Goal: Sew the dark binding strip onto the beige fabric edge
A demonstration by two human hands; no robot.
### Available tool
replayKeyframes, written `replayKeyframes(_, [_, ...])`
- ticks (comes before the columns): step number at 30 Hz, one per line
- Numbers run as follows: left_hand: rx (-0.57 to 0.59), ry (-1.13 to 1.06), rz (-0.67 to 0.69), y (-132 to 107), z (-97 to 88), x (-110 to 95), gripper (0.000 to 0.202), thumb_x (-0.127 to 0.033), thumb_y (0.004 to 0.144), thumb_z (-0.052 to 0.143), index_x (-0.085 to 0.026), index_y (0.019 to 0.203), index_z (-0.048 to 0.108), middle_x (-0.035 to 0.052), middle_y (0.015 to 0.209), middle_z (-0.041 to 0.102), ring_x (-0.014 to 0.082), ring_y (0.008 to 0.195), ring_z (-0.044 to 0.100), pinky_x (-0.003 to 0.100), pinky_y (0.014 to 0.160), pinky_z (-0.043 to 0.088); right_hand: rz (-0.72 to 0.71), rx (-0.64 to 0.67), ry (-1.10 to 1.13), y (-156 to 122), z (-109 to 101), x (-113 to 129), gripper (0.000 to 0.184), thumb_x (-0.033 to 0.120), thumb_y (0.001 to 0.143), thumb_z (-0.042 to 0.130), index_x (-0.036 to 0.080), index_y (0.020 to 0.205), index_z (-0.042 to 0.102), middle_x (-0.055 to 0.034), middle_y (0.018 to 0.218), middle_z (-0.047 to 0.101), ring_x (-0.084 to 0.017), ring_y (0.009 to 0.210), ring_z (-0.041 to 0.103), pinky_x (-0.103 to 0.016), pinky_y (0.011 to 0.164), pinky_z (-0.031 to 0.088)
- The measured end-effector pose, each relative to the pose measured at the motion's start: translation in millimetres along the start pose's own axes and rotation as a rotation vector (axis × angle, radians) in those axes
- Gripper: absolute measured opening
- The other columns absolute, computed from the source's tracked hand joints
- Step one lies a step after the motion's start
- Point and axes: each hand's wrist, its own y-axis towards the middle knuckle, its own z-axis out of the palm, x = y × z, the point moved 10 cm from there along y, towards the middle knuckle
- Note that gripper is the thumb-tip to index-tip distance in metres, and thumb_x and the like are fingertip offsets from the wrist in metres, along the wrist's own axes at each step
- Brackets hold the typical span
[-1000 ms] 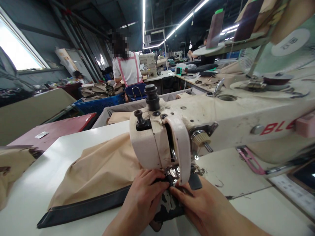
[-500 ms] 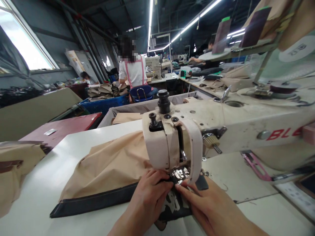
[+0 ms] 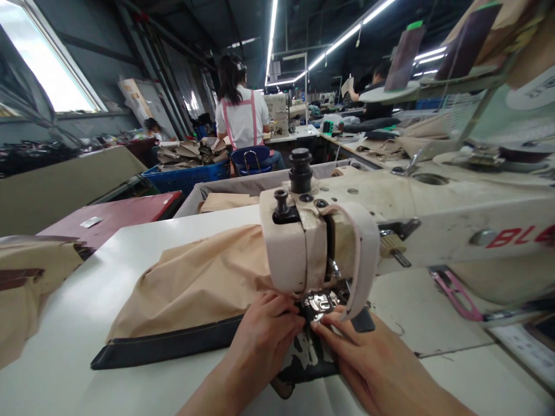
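A long workshop is seen, lit by ceiling strip lights [image 3: 273, 23], with a window [image 3: 47, 69] at the far left and rows of benches behind. A white table [image 3: 65, 323] fills the foreground; a red board [image 3: 117, 214] adjoins its far left edge. A sewing machine [image 3: 433, 214] is stretched across the right side of the table, its head [image 3: 299, 242] set over the middle and hiding the far end of the work. A tan cloth [image 3: 199, 283] is spread from the head toward the left edge, its long axis running left to right; a dark band [image 3: 165, 346] is carried along its near edge, pointing from the near left toward the presser foot [image 3: 318, 302]. A blue crate [image 3: 182, 176] and a person [image 3: 243, 115] in a white top are seen beyond the far edge. The left hand [image 3: 264, 335] is laid flat on the band just left of the foot; the right hand [image 3: 373, 364] is pressed on it at the right, fingertips [image 3: 321, 328] at the foot. The hands are close together, neither closed round anything.
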Motion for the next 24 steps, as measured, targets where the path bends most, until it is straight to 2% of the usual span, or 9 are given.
replayKeyframes(4, [-0.018, 0.001, -0.030, 3, 0.4, 10, 0.022, -0.016, 0.091, 0.045, -0.016, 0.091, 0.068, 0.0067, 0.090, 0.067, 0.0182, 0.089, 0.061, 0.034, 0.082, 0.050, 0.065, 0.058, -0.041, 1, 8, -6, 0.039, 0.005, 0.081, 0.038, 0.014, 0.115, 0.055, -0.0138, 0.120, 0.054, -0.031, 0.107, 0.048, -0.049, 0.089, 0.045])
replayKeyframes(8, [-0.045, 0.004, -0.038, 7, 4.1, 18, 0.017, -0.026, 0.092, 0.049, -0.015, 0.094, 0.062, 0.0043, 0.094, 0.065, 0.0134, 0.080, 0.062, 0.032, 0.074, 0.053, 0.118, 0.051, -0.008, 3, 7, -9, 0.039, 0.003, 0.078, 0.040, 0.018, 0.113, 0.053, -0.0124, 0.122, 0.050, -0.031, 0.106, 0.046, -0.050, 0.089, 0.043])
replayKeyframes(11, [-0.052, -0.004, -0.009, 7, 14.9, 8, 0.020, -0.031, 0.089, 0.054, -0.017, 0.100, 0.061, 0.0033, 0.092, 0.065, 0.0144, 0.079, 0.063, 0.031, 0.070, 0.055, 0.110, 0.038, 0.004, 3, 5, -6, 0.039, 0.003, 0.079, 0.041, 0.017, 0.114, 0.052, -0.0117, 0.118, 0.051, -0.031, 0.108, 0.044, -0.051, 0.092, 0.040])
replayKeyframes(14, [-0.053, -0.014, 0.009, 2, 32.5, -10, 0.017, -0.024, 0.088, 0.053, -0.025, 0.099, 0.065, -0.0001, 0.078, 0.065, 0.0166, 0.076, 0.064, 0.029, 0.066, 0.057, 0.118, 0.036, 0.008, 1, 4, -6, 0.035, 0.003, 0.077, 0.042, 0.016, 0.107, 0.055, -0.0116, 0.111, 0.053, -0.032, 0.111, 0.042, -0.052, 0.094, 0.039])
replayKeyframes(16, [-0.055, -0.017, 0.005, 0, 43.9, -18, 0.023, -0.017, 0.088, 0.048, -0.028, 0.097, 0.067, -0.0008, 0.074, 0.064, 0.0177, 0.074, 0.064, 0.030, 0.067, 0.058, 0.119, 0.035, 0.007, 1, 4, -6, 0.033, 0.003, 0.076, 0.043, 0.015, 0.103, 0.056, -0.0114, 0.104, 0.055, -0.032, 0.111, 0.043, -0.052, 0.094, 0.039])
replayKeyframes(19, [-0.047, -0.016, -0.012, 1, 53.0, -19, 0.028, -0.014, 0.088, 0.044, -0.028, 0.095, 0.068, 0.0003, 0.076, 0.066, 0.0184, 0.074, 0.065, 0.031, 0.069, 0.059, 0.070, -0.005, -0.030, 3, 3, -4, 0.036, 0.004, 0.077, 0.042, 0.013, 0.109, 0.057, -0.0136, 0.105, 0.057, -0.033, 0.108, 0.047, -0.053, 0.091, 0.044])
replayKeyframes(22, [-0.032, 0.004, -0.036, 7, 44.6, -3, 0.027, -0.016, 0.088, 0.045, -0.027, 0.089, 0.069, 0.0026, 0.085, 0.069, 0.0183, 0.077, 0.065, 0.028, 0.066, 0.057, -0.038, -0.071, -0.142, 2, 5, 1, 0.039, 0.003, 0.076, 0.042, 0.010, 0.112, 0.057, -0.0170, 0.112, 0.059, -0.033, 0.103, 0.054, -0.051, 0.088, 0.049])
replayKeyframes(24, [-0.031, 0.034, -0.057, 10, 30.2, 12, 0.025, -0.015, 0.087, 0.045, -0.024, 0.086, 0.069, 0.0038, 0.087, 0.069, 0.0185, 0.078, 0.065, 0.029, 0.064, 0.055, -0.106, -0.097, -0.232, -2, 11, 0, 0.039, 0.001, 0.076, 0.043, 0.010, 0.110, 0.059, -0.0164, 0.106, 0.063, -0.032, 0.101, 0.058, -0.047, 0.086, 0.052])
